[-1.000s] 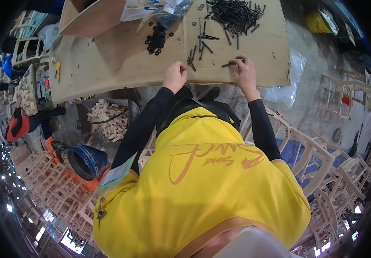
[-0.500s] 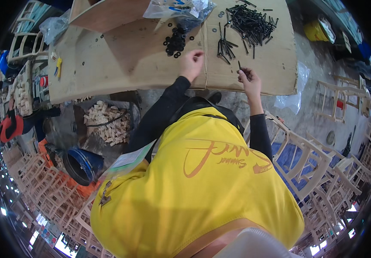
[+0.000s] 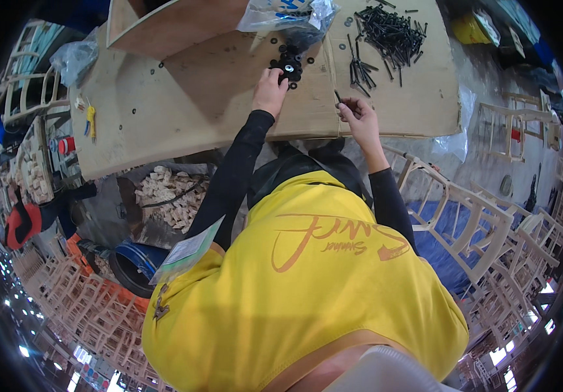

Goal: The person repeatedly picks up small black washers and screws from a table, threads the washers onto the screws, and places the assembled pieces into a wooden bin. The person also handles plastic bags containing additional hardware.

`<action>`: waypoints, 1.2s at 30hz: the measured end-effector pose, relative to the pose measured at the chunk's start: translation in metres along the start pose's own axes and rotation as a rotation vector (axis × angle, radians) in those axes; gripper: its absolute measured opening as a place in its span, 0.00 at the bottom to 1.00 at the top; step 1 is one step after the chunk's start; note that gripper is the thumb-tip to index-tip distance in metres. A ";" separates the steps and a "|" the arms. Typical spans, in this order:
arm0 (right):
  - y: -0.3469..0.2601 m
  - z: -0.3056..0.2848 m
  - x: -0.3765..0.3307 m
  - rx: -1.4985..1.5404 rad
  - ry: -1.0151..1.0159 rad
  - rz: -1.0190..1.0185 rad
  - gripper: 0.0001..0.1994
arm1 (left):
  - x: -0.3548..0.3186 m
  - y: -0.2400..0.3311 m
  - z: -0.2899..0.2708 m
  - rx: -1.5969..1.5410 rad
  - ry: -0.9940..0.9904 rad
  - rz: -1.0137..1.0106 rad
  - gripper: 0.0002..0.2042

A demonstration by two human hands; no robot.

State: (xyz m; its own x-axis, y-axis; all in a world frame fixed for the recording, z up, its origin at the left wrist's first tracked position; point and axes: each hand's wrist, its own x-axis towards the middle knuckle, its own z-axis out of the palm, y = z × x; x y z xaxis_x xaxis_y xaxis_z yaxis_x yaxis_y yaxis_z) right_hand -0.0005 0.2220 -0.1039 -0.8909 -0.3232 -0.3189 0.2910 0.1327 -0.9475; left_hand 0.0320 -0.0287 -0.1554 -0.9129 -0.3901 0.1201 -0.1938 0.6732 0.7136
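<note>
My left hand (image 3: 270,93) reaches the near left edge of a pile of black washers (image 3: 292,60). Its thumb and fingertips are apart, and I see nothing held in them. One washer in the pile has a pale centre. My right hand (image 3: 360,120) is shut on a dark bolt (image 3: 338,97), pinched between thumb and fingers with its end pointing up and away. Beyond that hand, a few loose bolts (image 3: 360,70) lie together, and a large heap of black bolts (image 3: 394,36) spreads farther back on the cardboard-covered table (image 3: 203,108).
A clear plastic bag (image 3: 288,18) lies behind the washers, beside a wooden box (image 3: 177,26). Yellow-handled snips (image 3: 90,121) rest at the table's left. Below stand a bin of wood offcuts (image 3: 170,196) and a blue drum (image 3: 139,264). Wooden chair frames (image 3: 458,222) stand at right.
My left hand has moved left to the washer pile, its fingers now apart. My right hand has shifted left and slightly nearer the table's far side, still holding the bolt. The view has shifted slightly.
</note>
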 end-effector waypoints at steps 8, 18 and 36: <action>-0.011 0.019 -0.014 0.024 0.020 0.046 0.11 | 0.011 -0.009 0.002 0.052 -0.027 0.216 0.12; -0.026 -0.004 0.021 -0.003 -0.066 -0.003 0.10 | 0.020 -0.009 -0.007 -1.326 -0.215 -0.759 0.07; -0.028 -0.004 0.050 -0.195 -0.171 -0.099 0.10 | 0.026 0.076 -0.023 -1.245 -0.383 -0.480 0.07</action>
State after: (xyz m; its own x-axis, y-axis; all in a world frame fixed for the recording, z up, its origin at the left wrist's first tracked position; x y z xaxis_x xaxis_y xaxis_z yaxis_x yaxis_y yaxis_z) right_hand -0.0549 0.2057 -0.0931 -0.8350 -0.4952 -0.2399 0.1178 0.2649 -0.9571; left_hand 0.0018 -0.0022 -0.0823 -0.9287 -0.0905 -0.3595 -0.2536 -0.5524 0.7941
